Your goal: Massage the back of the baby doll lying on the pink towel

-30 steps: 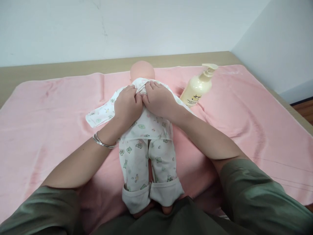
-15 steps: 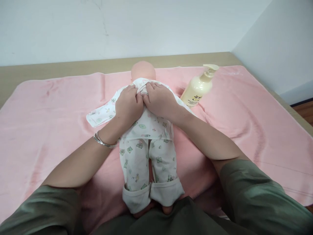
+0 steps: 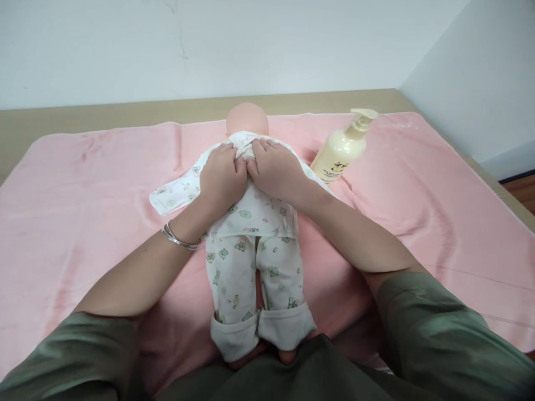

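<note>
A baby doll (image 3: 246, 120) lies lengthwise in front of me, its bald head at the far end and its face out of sight. It wears a white printed shirt (image 3: 261, 214) and matching pants (image 3: 278, 273) with turned-up cuffs. My left hand (image 3: 223, 175) rests flat on the left of the doll's upper torso, fingers pointing away from me. Beside it, my right hand (image 3: 278, 170) lies flat on the right side. The thumbs meet in the middle, and the shirt is wrinkled between the fingertips. Both hands are open.
A cream pump bottle (image 3: 340, 153) leans at a tilt to the right of the doll. Under everything a pink blanket (image 3: 100, 223) spreads over a wooden surface (image 3: 125, 114). White walls (image 3: 267, 50) stand behind and to the right.
The whole view has shifted very slightly. Both hands keep the same place on the doll's upper torso, and nothing else has visibly moved.
</note>
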`<state>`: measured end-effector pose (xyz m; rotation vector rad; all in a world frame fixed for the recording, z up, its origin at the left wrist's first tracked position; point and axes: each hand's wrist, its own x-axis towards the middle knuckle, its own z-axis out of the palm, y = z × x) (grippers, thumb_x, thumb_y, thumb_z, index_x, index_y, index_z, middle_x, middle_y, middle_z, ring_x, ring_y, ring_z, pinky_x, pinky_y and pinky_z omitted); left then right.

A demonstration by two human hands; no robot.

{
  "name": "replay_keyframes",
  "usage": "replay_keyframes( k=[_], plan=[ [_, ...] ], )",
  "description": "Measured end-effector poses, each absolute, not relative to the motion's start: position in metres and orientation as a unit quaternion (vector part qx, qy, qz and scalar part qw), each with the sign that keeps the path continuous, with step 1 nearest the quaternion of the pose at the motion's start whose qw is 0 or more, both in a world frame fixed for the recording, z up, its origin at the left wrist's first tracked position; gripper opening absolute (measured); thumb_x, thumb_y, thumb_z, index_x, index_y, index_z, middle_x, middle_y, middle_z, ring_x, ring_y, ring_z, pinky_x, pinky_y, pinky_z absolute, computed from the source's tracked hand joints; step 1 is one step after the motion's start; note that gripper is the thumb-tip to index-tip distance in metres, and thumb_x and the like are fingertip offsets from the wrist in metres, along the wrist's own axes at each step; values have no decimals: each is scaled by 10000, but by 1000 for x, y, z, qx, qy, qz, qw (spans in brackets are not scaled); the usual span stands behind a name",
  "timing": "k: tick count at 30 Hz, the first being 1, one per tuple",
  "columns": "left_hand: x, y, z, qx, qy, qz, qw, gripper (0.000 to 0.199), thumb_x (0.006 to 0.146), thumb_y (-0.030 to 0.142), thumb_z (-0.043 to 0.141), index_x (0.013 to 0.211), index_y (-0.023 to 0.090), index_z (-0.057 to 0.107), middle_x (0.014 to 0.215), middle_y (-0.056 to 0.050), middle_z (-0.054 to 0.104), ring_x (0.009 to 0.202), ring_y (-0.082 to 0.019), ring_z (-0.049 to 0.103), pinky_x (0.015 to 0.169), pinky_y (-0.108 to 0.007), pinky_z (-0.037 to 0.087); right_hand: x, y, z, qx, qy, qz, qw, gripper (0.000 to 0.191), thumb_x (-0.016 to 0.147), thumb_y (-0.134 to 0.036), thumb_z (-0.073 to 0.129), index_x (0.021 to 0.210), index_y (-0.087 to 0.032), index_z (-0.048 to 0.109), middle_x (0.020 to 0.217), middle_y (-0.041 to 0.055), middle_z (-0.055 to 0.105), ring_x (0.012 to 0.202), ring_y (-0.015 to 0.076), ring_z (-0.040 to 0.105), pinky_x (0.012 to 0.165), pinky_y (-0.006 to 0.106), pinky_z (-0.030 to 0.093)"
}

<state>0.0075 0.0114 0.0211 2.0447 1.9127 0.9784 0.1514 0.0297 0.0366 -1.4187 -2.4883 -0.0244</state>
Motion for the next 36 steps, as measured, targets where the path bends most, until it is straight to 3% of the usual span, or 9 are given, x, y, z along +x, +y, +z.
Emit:
replay_keyframes(
  k=[29, 36],
  plan=[
    [8, 13, 20, 688, 639, 332, 87, 231, 936, 264, 365, 939, 219, 592, 1229, -139, 693, 1262, -287, 596, 1201, -452, 453, 151, 30, 34, -490, -860, -16, 144, 561, 1068, -331, 190, 1325, -9, 571, 1323, 221, 647, 1283, 342, 584, 1148, 490, 467],
    [6, 14, 16, 687, 638, 338, 81, 284, 957, 297, 365, 1034, 207, 623, 1290, -144, 693, 1301, -294, 595, 1227, -458, 439, 150, 30, 32, -494, -856, -18, 149, 587, 1072, -342, 173, 1359, 5, 549, 1346, 236, 639, 1301, 348, 581, 1137, 498, 472]
  ],
)
